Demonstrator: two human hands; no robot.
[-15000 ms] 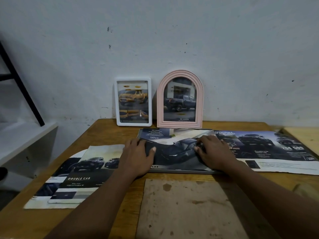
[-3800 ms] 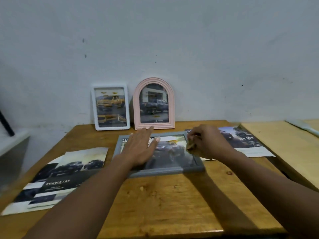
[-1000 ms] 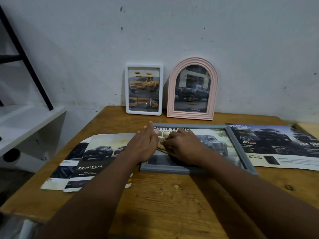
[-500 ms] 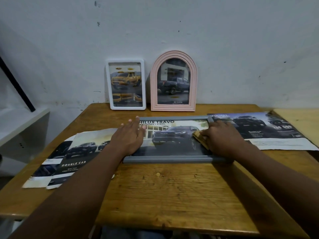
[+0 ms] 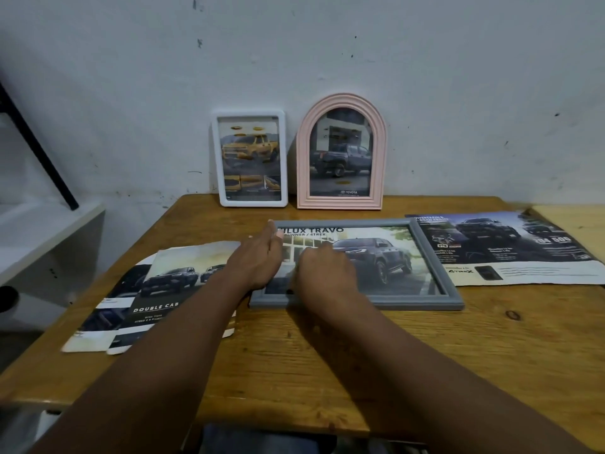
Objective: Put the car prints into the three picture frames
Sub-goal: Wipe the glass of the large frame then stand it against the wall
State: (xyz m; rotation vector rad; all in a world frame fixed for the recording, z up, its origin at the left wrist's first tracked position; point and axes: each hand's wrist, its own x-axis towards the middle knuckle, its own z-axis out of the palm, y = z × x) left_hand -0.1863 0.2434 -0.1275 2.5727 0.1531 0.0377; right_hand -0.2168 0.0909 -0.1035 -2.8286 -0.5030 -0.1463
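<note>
Grey frame [image 5: 409, 302] flat on worktop [image 5: 491, 339], long axis left-right — 2 grips at left end, glass runs rightward. Left grip [image 5: 257, 262] released, flat; right grip [image 5: 322, 273] curled — contents unclear, cannot tell.

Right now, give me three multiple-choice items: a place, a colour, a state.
1. The pink arched frame stands: A) right of the white frame, against the wall; B) flat on the table; C) on the side shelf.
2. The frame lying flat is: A) white; B) grey; C) black.
3. The left hand: A) grips a loose print; B) hangs off the table; C) rests, fingers straight, on the frame lying flat.
Answers: 1 A, it leans there upright; 2 B, its rim is grey; 3 C, its fingers reach over the rim.
</note>
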